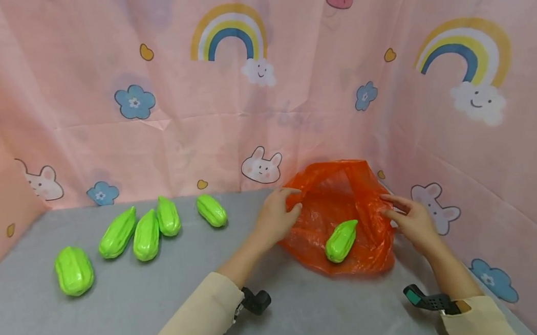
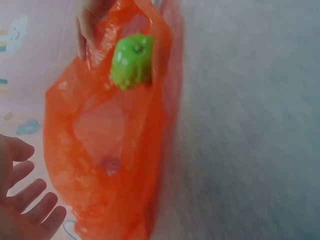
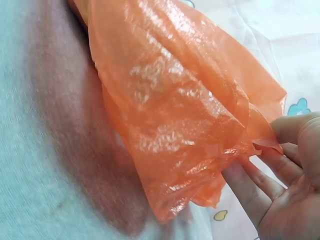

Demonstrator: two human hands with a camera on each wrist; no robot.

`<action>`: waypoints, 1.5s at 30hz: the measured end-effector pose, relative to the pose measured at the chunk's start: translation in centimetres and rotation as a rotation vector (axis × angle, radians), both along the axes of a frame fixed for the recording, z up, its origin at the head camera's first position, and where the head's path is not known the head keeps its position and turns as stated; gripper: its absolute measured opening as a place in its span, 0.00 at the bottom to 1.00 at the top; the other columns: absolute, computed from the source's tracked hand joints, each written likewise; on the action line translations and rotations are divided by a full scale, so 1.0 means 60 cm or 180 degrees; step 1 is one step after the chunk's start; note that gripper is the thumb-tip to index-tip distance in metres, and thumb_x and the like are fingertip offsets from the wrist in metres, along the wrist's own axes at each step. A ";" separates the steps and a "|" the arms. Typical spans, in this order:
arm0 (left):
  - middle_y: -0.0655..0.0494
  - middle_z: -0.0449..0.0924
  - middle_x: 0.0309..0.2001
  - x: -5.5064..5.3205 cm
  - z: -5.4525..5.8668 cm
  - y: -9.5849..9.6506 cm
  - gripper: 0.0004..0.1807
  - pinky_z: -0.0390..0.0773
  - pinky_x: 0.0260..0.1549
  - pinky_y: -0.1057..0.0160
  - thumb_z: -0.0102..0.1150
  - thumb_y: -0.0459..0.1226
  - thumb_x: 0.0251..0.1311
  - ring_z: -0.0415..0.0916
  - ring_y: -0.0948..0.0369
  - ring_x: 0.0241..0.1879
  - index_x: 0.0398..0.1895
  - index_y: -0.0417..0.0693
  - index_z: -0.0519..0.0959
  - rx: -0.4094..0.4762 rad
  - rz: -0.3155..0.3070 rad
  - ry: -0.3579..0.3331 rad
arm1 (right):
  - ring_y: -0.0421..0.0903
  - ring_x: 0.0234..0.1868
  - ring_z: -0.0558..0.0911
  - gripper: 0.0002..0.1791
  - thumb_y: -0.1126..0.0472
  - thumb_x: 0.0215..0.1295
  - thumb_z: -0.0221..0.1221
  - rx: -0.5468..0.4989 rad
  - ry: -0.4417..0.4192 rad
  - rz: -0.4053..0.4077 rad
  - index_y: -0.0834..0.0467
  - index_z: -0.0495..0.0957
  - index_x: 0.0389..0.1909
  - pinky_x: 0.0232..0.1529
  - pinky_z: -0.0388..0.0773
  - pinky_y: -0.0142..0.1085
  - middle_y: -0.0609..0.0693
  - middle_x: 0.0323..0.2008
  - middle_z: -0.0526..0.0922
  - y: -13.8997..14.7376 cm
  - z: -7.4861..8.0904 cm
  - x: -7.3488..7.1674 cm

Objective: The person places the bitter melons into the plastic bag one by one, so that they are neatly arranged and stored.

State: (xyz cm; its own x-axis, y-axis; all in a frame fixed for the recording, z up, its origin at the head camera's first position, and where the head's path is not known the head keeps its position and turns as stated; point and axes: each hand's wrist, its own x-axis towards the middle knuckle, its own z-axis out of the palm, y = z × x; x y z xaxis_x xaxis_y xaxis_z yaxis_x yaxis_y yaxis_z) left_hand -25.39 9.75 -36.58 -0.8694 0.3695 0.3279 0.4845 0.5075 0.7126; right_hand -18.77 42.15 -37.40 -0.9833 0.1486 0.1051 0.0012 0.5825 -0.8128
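An orange-red plastic bag (image 1: 326, 205) stands with its mouth spread toward me. Just inside its front rim lies one bright green, ridged vegetable like a bitter melon (image 1: 341, 241), partly covered by the rim in the left wrist view. My left hand (image 1: 278, 215) is at the bag's left side. In the left wrist view, that hand's fingers (image 2: 35, 200) are relaxed and apart from the plastic. On the opposite side, my right hand (image 1: 410, 220) pinches the bag's edge between thumb and fingers, as the right wrist view shows.
Several more green ridged vegetables (image 1: 146, 235) lie on the left part of the grey table (image 1: 175, 306). One of them (image 1: 211, 210) is nearest the bag, by the back edge. Pink printed cloth (image 1: 175, 147) hangs behind and along both sides.
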 end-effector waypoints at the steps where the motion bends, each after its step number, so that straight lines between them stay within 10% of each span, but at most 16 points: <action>1: 0.53 0.79 0.61 -0.003 -0.002 -0.004 0.18 0.79 0.61 0.54 0.58 0.41 0.70 0.77 0.55 0.59 0.61 0.50 0.79 0.0005 0.0008 0.0000 | 0.24 0.38 0.78 0.33 0.51 0.77 0.54 -0.0011 -0.0008 -0.0005 0.64 0.63 0.74 0.39 0.85 0.30 0.71 0.73 0.64 -0.001 0.001 0.000; 11: 0.47 0.76 0.63 -0.024 0.001 -0.060 0.21 0.76 0.64 0.48 0.61 0.40 0.68 0.74 0.49 0.63 0.63 0.47 0.78 -0.0208 0.0204 0.0284 | 0.24 0.38 0.79 0.33 0.51 0.76 0.54 -0.0097 0.0010 -0.0029 0.65 0.62 0.75 0.39 0.86 0.32 0.71 0.73 0.63 -0.007 0.001 0.002; 20: 0.47 0.70 0.69 -0.047 0.021 -0.137 0.25 0.76 0.62 0.44 0.58 0.46 0.69 0.71 0.47 0.68 0.67 0.49 0.74 -0.0151 0.0601 0.0076 | 0.25 0.37 0.80 0.31 0.55 0.77 0.54 -0.0093 0.0049 -0.0009 0.66 0.62 0.74 0.37 0.86 0.32 0.72 0.71 0.65 -0.008 0.006 0.000; 32: 0.42 0.70 0.69 -0.067 -0.004 -0.181 0.31 0.76 0.59 0.40 0.65 0.52 0.62 0.71 0.41 0.66 0.63 0.44 0.78 -0.0460 0.1210 0.0290 | 0.25 0.39 0.79 0.30 0.57 0.78 0.51 -0.0055 -0.0091 -0.0028 0.63 0.61 0.76 0.38 0.86 0.31 0.72 0.73 0.63 -0.012 0.007 -0.005; 45: 0.34 0.65 0.68 -0.086 -0.044 -0.204 0.46 0.71 0.64 0.41 0.70 0.53 0.57 0.63 0.38 0.69 0.71 0.36 0.65 -0.0546 0.1567 -0.0049 | 0.24 0.39 0.80 0.30 0.56 0.78 0.51 -0.0048 -0.0087 -0.0032 0.63 0.60 0.76 0.39 0.86 0.31 0.73 0.72 0.63 -0.006 0.012 0.004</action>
State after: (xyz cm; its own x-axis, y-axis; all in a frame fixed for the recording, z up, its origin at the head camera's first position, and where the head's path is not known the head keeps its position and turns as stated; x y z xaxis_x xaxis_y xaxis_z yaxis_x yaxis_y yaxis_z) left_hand -30.54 -2.50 -39.25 -0.9580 -0.0370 0.2843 0.1492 0.7825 0.6045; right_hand -18.53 41.79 -36.71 -0.9842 0.1599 0.0759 0.0293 0.5702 -0.8210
